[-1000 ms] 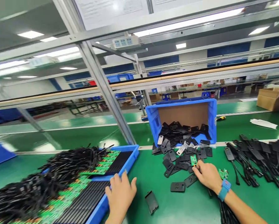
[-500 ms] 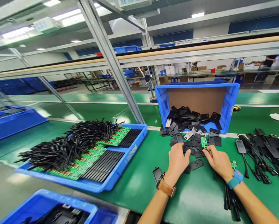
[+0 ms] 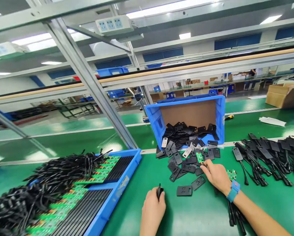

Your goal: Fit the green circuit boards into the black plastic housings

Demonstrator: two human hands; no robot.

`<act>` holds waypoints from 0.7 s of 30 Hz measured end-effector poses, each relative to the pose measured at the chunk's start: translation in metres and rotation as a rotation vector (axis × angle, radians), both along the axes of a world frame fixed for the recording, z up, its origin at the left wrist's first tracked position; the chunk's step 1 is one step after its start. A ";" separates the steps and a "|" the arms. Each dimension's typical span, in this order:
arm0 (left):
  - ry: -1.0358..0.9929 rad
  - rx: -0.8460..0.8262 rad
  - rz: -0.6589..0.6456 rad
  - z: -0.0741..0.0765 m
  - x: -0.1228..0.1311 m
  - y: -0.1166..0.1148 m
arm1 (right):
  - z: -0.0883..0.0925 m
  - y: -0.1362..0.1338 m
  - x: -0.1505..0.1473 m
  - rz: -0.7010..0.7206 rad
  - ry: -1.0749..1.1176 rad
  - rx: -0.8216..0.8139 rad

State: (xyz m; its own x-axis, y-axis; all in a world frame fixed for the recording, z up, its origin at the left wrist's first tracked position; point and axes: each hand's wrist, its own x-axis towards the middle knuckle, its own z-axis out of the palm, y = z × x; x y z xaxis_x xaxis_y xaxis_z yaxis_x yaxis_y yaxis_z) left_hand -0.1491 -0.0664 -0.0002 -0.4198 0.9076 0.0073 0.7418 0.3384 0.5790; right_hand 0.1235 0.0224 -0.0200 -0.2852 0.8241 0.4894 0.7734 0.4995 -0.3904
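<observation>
My left hand [image 3: 152, 208] is closed on a small black plastic shell [image 3: 159, 192], held upright between thumb and fingers near the front of the bench. My right hand [image 3: 216, 177] pinches the end of a green circuit board [image 3: 199, 157], whose cable is mostly hidden by the hand. Around that board lie scattered flat black covers [image 3: 190, 168]. One loose cover [image 3: 184, 190] rests between my hands. Beside my right wrist are more green boards [image 3: 232, 174], with black cables [image 3: 235, 214] running out under the forearm.
A blue bin [image 3: 222, 121] tipped on its side spills black covers. At left, a blue tray [image 3: 123, 178] holds rows of boards with cables and black shells. Finished-looking black cased cables [image 3: 265, 157] are piled at right. A white glove [image 3: 272, 121] and a screwdriver [image 3: 229, 117] lie behind.
My left hand has left the cover pile, moved toward the bench front and gripped the black shell. My right hand still holds the circuit board. The camera view has turned right.
</observation>
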 end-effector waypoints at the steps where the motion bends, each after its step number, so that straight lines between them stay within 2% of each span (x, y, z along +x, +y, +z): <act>1: -0.185 0.056 -0.027 0.003 0.006 0.009 | 0.001 0.000 -0.001 -0.003 0.039 -0.010; 3: -0.569 0.152 -0.102 0.012 0.027 0.029 | 0.004 0.000 -0.002 -0.001 0.138 -0.033; 5: -0.833 0.248 -0.189 0.021 0.057 0.053 | 0.008 -0.001 -0.003 0.010 0.232 -0.060; 8: -0.998 0.252 -0.292 0.026 0.100 0.084 | 0.012 0.000 -0.003 0.019 0.286 -0.087; 10: -1.081 0.213 -0.349 0.023 0.118 0.099 | 0.011 0.002 -0.003 0.010 0.247 -0.094; 12: -1.206 0.163 -0.389 0.017 0.124 0.107 | 0.010 0.003 -0.002 0.003 0.174 -0.103; 16: -1.404 0.103 -0.436 0.005 0.117 0.110 | 0.010 0.001 -0.003 0.021 0.096 -0.140; 21: -1.463 0.127 -0.415 0.007 0.111 0.107 | 0.016 -0.006 -0.005 0.022 0.109 -0.165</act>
